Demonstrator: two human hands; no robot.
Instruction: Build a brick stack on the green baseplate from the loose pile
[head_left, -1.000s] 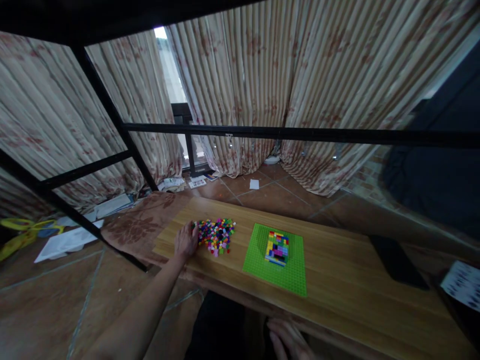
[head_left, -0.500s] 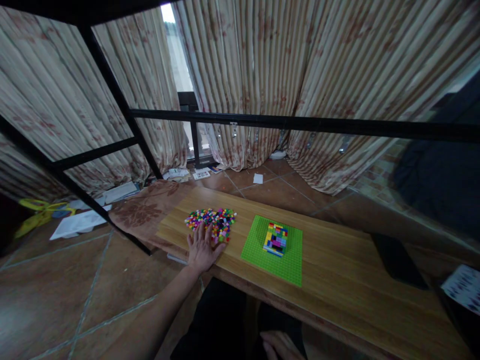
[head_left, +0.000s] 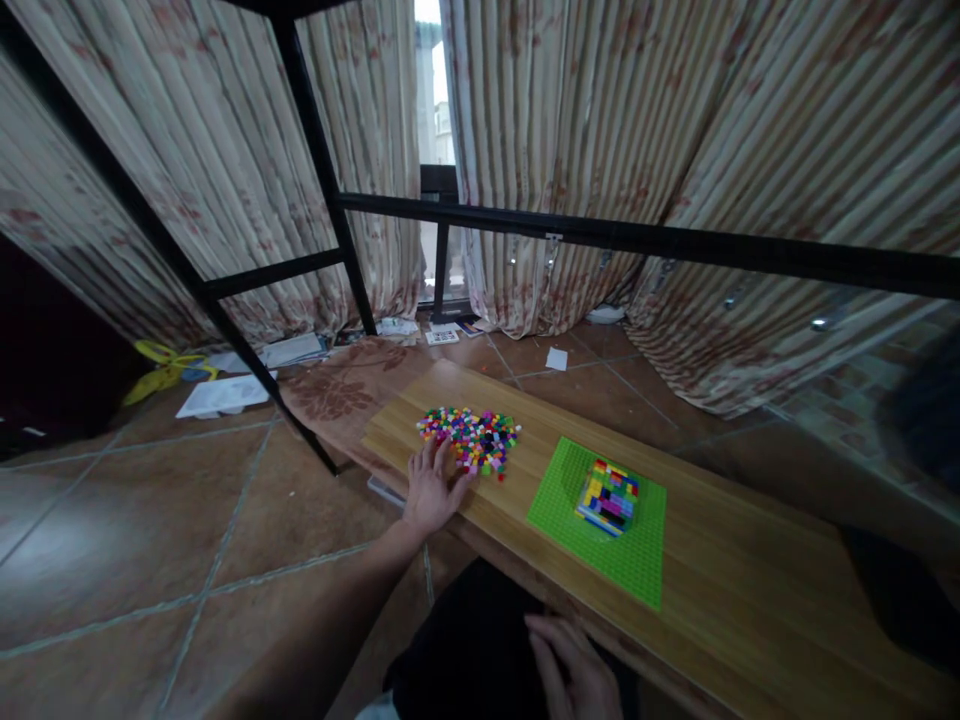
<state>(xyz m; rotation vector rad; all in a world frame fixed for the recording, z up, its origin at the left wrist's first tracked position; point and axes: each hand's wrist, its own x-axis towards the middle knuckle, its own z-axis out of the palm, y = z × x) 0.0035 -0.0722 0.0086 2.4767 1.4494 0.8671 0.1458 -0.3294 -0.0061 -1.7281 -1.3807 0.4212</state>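
My left hand [head_left: 435, 492] reaches over the left part of the bench, fingers apart and palm down. Its fingertips are at the near edge of a loose pile of small coloured toy bricks [head_left: 480, 432]; no brick shows in its grasp. To the right lies a green baseplate [head_left: 555, 510], and on it stands a multicoloured block of assembled bricks [head_left: 609, 498]. My right hand [head_left: 576, 668] rests over my lap, below the bench edge, its fingers loosely stretched out and nothing seen in them.
The wooden board [head_left: 720, 560] lies along the bench, with a dark flat object [head_left: 900, 590] at its right. A black metal frame [head_left: 525, 215] crosses ahead. Brown patterned cloth [head_left: 337, 380] covers the bench's left end. Papers [head_left: 225, 396] and a yellow item [head_left: 161, 368] lie on the floor.
The camera has turned left, so everything sits further right in view. My left hand has drawn back slightly towards the near edge of the brick pile. My right hand shows more over the lap.
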